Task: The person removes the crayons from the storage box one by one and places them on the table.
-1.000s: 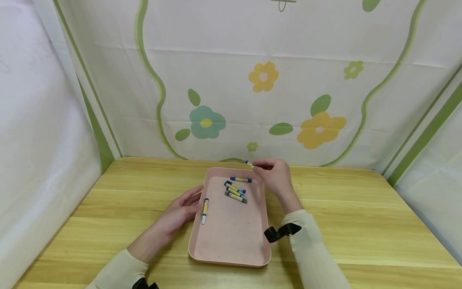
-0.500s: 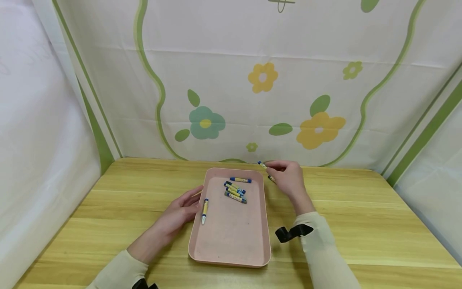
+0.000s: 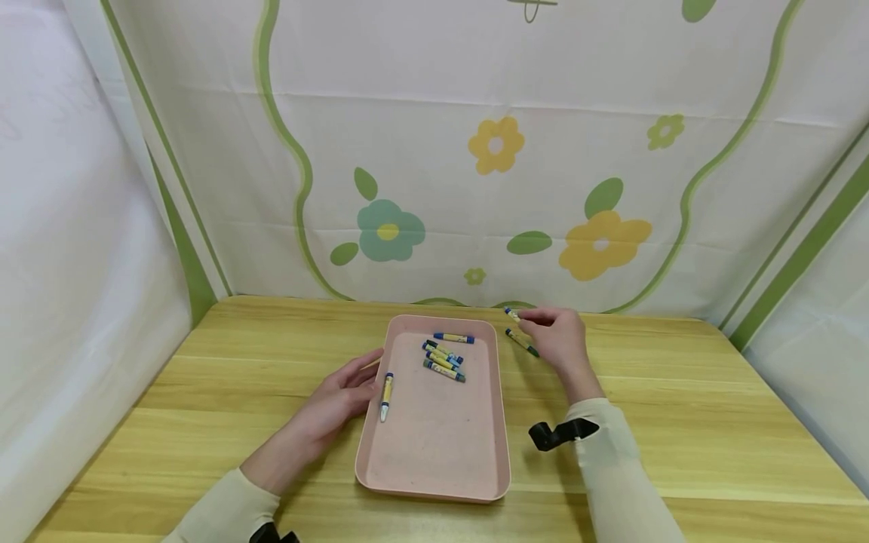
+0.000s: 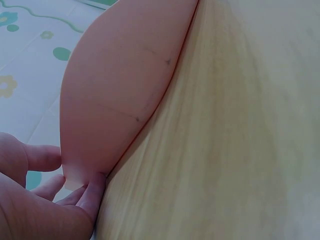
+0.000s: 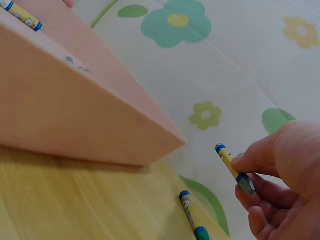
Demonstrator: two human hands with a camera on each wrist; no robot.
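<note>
My right hand (image 3: 558,335) pinches a crayon (image 5: 230,165) between thumb and fingers, right of the tray's far corner. It has a yellow wrapper, blue bands and a greyish tip. Below it a green-ended crayon (image 3: 521,342) lies on the table. My left hand (image 3: 339,394) touches the left side of the pink tray (image 3: 434,452) with relaxed fingers; in the left wrist view its fingertips (image 4: 95,192) meet the tray's outer wall. Inside the tray, several crayons (image 3: 444,369) lie close together, a blue one (image 3: 453,338) sits behind them, and a white one (image 3: 386,398) lies along the left wall.
The wooden table (image 3: 665,422) extends on both sides of the tray. A white curtain with printed flowers (image 3: 421,151) hangs behind its far edge, and similar cloth encloses the left and right sides. Both sleeves carry black wrist straps (image 3: 563,434).
My right hand has moved right from the tray's far corner with the crayon in its fingers. The green-ended crayon has come into view on the table. The left hand and tray stay put.
</note>
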